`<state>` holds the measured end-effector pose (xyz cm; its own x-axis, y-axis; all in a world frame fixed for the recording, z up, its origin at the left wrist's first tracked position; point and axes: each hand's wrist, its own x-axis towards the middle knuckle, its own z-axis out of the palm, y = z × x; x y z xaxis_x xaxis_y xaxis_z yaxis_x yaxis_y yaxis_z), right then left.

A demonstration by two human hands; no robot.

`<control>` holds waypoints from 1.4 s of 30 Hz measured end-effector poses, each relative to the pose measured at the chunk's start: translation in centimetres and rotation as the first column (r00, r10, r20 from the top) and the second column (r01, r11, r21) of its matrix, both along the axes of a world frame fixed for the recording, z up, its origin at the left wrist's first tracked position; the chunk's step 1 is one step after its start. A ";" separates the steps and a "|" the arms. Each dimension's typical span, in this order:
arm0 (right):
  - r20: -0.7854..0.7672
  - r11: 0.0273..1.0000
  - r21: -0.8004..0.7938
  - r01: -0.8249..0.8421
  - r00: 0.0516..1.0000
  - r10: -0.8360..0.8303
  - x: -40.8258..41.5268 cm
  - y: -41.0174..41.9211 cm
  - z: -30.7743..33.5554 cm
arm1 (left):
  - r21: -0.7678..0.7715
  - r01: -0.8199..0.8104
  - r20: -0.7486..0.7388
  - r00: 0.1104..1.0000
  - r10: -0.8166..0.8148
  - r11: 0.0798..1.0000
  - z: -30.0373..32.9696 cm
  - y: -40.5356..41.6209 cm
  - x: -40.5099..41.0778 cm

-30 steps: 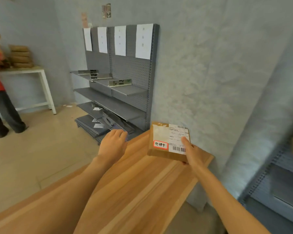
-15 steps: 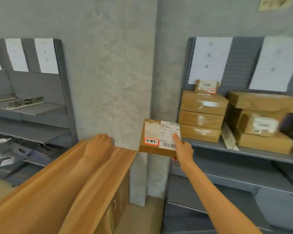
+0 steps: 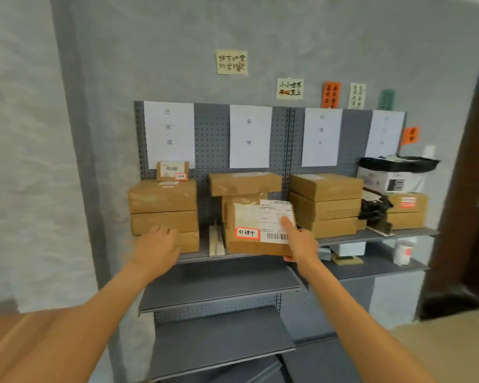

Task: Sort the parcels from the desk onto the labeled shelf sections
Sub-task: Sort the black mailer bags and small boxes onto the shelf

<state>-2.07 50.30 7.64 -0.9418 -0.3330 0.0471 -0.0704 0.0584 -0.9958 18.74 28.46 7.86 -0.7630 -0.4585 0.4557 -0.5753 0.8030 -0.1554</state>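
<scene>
A brown parcel is held up in front of the shelf by the right hand, which grasps its lower right corner, the thumb laid across the white shipping label and the fingers hidden beneath. The red-bordered sticker on its face is read as 处理中. The left hand is released, fingers loosely spread, carrying nothing, and is seen just in front of the left stack of boxes; whether it touches them cannot be told. The parcel is presented face-on, its long axis running left to right, and it is seen before the second section, under the second sheet. The third sheet, further right, is too faint to be read with certainty, though its last character appears to be 中, so the matching section is judged to lie to the right of the parcel, above the third stack. The right hand is the nearer to that section, and a shift to the right and upward onto that stack is judged to be called for. A strip of the counter is seen at the near left.
</scene>
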 end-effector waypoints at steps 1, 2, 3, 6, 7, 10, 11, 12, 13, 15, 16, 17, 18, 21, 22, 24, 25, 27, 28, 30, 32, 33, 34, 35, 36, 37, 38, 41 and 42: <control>-0.003 0.999 -0.007 0.036 0.999 -0.036 -1.3 1.7 0.5 | -0.016 0.031 -0.001 1.000 -0.031 0.999 0.5 1.1 -2.0; -0.008 0.997 -0.009 0.071 0.997 -0.071 -2.6 3.3 0.9 | -0.027 0.065 0.001 0.998 -0.065 0.998 0.8 2.1 -3.8; -0.015 0.995 -0.007 0.099 0.995 -0.099 -3.7 4.8 1.2 | -0.034 0.097 0.001 0.995 -0.097 0.995 1.1 3.0 -5.6; -0.039 0.986 0.025 0.167 0.985 -0.166 -6.7 9.0 1.7 | -0.028 0.173 0.004 0.985 -0.173 0.985 1.3 5.5 -10.8; -0.042 0.981 0.046 0.187 0.982 -0.185 -7.7 10.2 1.7 | -0.017 0.193 0.008 0.981 -0.193 0.981 1.3 6.3 -12.4; -0.024 0.965 0.076 0.250 0.968 -0.249 -10.4 13.1 1.7 | 0.017 0.260 0.010 0.965 -0.261 0.965 1.3 8.4 -17.0; -0.031 0.959 0.094 0.267 0.964 -0.265 -11.3 13.9 1.8 | 0.020 0.283 0.011 0.959 -0.283 0.959 1.4 9.0 -18.5; -0.047 0.953 0.108 0.283 0.959 -0.280 -12.2 14.5 2.0 | 0.019 0.304 0.010 0.953 -0.304 0.952 1.6 9.6 -20.0; -0.051 0.953 0.109 0.284 0.959 -0.280 -13.1 15.0 2.4 | 0.018 0.325 0.005 0.946 -0.325 0.946 1.7 10.2 -21.5; -0.035 0.956 0.087 0.280 0.960 -0.278 -14.8 15.5 3.2 | 0.025 0.363 -0.018 0.932 -0.363 0.931 2.1 11.0 -24.4; -0.024 0.957 0.067 0.282 0.959 -0.281 -15.8 15.6 3.7 | 0.036 0.382 -0.034 0.924 -0.381 0.923 2.2 11.1 -25.9; -0.015 0.958 0.047 0.284 0.959 -0.284 -16.9 15.5 4.0 | 0.047 0.399 -0.052 0.916 -0.397 0.916 2.3 11.1 -27.5; -0.010 0.956 0.026 0.292 0.957 -0.291 -18.2 15.3 4.4 | 0.059 0.411 -0.065 0.911 -0.407 0.910 2.4 10.9 -29.1; -0.020 0.957 -0.007 0.290 0.957 -0.291 -22.3 14.0 5.5 | 0.049 0.423 -0.076 0.905 -0.419 0.905 2.9 9.6 -33.8; -0.012 0.960 -0.012 0.278 0.960 -0.278 -23.5 13.5 5.9 | 0.040 0.422 -0.081 0.905 -0.418 0.906 3.1 9.0 -35.2; 0.009 0.966 -0.027 0.256 0.967 -0.256 -26.0 12.3 6.8 | 0.042 0.425 -0.112 0.901 -0.419 0.904 3.6 7.8 -37.8; 0.011 0.966 -0.025 0.257 0.966 -0.257 -27.3 11.7 7.1 | 0.049 0.429 -0.128 0.898 -0.421 0.902 3.9 7.3 -39.0; 0.009 0.967 -0.012 0.255 0.967 -0.254 -29.7 10.6 7.4 | 0.045 0.430 -0.141 0.896 -0.420 0.902 4.5 6.2 -41.3; 0.018 0.968 -0.016 0.249 0.969 -0.248 -30.8 10.1 7.4 | 0.041 0.429 -0.142 0.897 -0.419 0.903 4.6 5.8 -42.3; 0.035 0.975 -0.028 0.220 0.975 -0.219 -32.7 9.3 7.4 | 0.054 0.425 -0.139 0.899 -0.415 0.904 4.7 5.1 -44.0; 0.017 0.976 -0.011 0.216 0.976 -0.215 -34.9 8.5 7.4 | 0.066 0.414 -0.130 0.905 -0.404 0.908 4.6 4.5 -45.7; 0.000 0.975 0.002 0.223 0.975 -0.223 -36.0 8.2 7.5 | 0.061 0.406 -0.123 0.910 -0.397 0.912 4.6 4.2 -46.5; -0.014 0.973 0.009 0.231 0.973 -0.231 -37.1 7.9 7.7 | 0.056 0.397 -0.117 0.914 -0.389 0.916 4.7 3.8 -47.2; -0.022 0.973 0.010 0.233 0.972 -0.232 -38.2 7.5 7.9 | 0.049 0.388 -0.116 0.917 -0.381 0.920 4.8 3.5 -47.9; -0.025 0.975 0.006 0.224 0.974 -0.224 -39.3 7.2 8.2 | 0.040 0.379 -0.117 0.921 -0.372 0.925 5.0 3.2 -48.6; -0.028 0.978 0.002 0.208 0.978 -0.208 -40.5 6.8 8.4 | 0.030 0.370 -0.119 0.924 -0.364 0.928 5.2 3.0 -49.2; -0.032 0.982 0.000 0.190 0.981 -0.190 -41.6 6.4 8.7 | 0.021 0.361 -0.119 0.927 -0.356 0.933 5.4 2.8 -49.8; -0.046 0.990 -0.025 0.142 0.989 -0.143 -45.1 4.9 9.6 | -0.003 0.322 -0.121 0.940 -0.320 0.947 6.1 2.4 -51.8; -0.056 0.991 -0.028 0.130 0.990 -0.131 -46.4 4.3 9.9 | -0.015 0.309 -0.124 0.943 -0.308 0.951 6.3 2.2 -52.5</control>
